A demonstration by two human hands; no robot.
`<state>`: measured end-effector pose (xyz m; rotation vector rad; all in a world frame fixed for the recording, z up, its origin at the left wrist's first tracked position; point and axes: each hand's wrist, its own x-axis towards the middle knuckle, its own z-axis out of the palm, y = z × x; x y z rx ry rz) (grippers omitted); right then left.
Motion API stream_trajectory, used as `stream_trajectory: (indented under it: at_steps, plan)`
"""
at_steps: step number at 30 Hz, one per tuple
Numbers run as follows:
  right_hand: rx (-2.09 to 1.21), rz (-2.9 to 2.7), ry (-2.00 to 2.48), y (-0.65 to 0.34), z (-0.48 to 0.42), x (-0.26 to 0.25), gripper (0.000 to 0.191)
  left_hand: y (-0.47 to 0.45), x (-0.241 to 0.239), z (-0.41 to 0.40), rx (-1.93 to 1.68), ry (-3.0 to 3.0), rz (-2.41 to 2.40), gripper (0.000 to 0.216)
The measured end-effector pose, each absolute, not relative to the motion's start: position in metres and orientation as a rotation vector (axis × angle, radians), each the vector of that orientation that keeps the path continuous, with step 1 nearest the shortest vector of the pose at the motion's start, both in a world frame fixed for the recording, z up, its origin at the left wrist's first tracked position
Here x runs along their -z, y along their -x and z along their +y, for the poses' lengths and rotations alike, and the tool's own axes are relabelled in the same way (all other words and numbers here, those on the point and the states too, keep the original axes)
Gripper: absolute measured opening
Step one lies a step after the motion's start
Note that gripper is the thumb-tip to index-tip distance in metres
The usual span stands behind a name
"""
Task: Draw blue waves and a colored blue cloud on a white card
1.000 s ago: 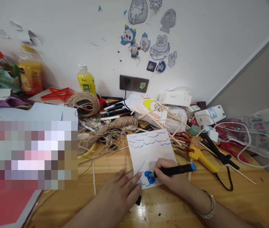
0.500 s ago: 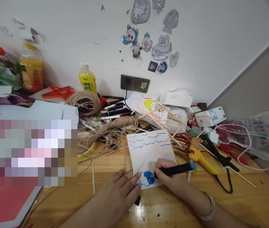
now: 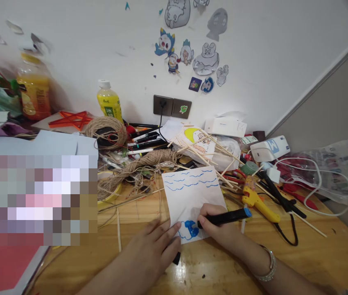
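A white sheet of paper [image 3: 189, 198] lies on the wooden table with blue wavy lines near its far edge. Close to its near edge is a cloud-like outline, partly coloured solid blue. My right hand [image 3: 215, 223] is closed round a black marker [image 3: 231, 216] with a blue end, its tip down at the blue patch. My left hand [image 3: 158, 246] lies flat with fingers stretched over the paper's lower left corner. From under that hand pokes a small black piece [image 3: 177, 258], mostly covered, perhaps the marker's cap.
A yellow glue gun [image 3: 260, 205] lies right of the paper, its black cord curling nearby. Behind are thin wooden sticks [image 3: 200, 143], several markers [image 3: 146, 141] and twine [image 3: 154, 157]. Bottles [image 3: 109, 100] stand by the wall. Red and pale sheets [image 3: 5, 262] lie at left, partly pixelated.
The whole view has shifted slightly. The blue patch looks a little more filled near the marker tip. My left hand stays in place on the paper.
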<state>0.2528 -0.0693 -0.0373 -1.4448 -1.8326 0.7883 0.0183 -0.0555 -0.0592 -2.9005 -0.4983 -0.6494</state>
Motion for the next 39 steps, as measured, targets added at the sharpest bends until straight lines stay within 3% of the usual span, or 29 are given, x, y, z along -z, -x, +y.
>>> stream_trajectory:
  at_steps: [39]
  plan:
    - [-0.784,-1.913,1.435,-0.2542,-0.0718,0.0353,0.022,-0.0182,0.0627,-0.0575,0.556,2.948,-0.528,0.021]
